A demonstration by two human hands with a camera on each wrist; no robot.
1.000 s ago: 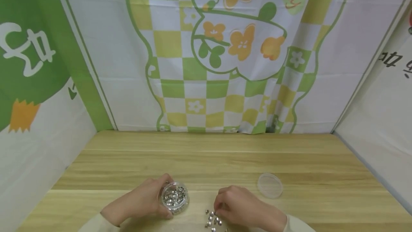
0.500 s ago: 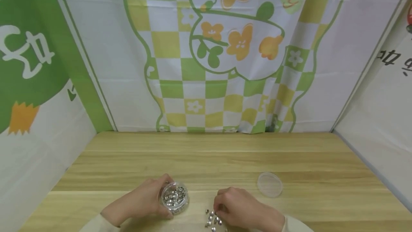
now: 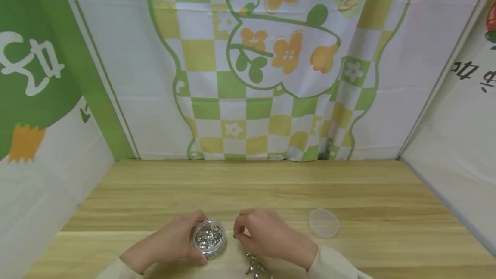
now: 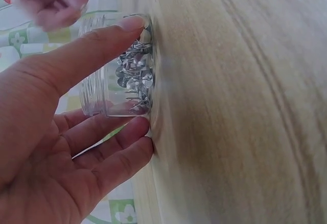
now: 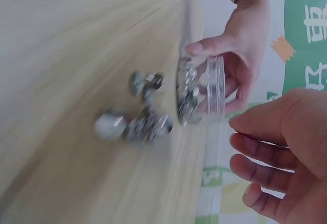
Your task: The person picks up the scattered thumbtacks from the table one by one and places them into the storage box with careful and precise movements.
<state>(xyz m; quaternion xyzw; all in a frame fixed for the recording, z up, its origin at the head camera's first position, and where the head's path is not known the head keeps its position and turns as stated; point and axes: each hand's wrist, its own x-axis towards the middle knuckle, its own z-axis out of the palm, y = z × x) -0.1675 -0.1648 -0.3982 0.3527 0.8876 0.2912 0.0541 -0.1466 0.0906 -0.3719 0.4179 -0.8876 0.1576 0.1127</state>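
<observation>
The left hand point(image 3: 170, 244) grasped a small clear jar point(image 3: 209, 238) of silver thumbtacks standing on the wooden worktop point(image 3: 271, 188). The right hand point(image 3: 267, 236) hovered just beside the jar, fingertips pinched; whether they held a tack could not be told. Loose thumbtacks point(image 3: 253, 267) lay partly hidden beneath it. The lid point(image 3: 323, 223) lay apart.

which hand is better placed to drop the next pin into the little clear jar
Probably the right. The right hand hovers beside the open jar, fingertips pinched at its rim, with the loose pins just beneath it. The left hand grips the jar, steadying it on the table.
</observation>
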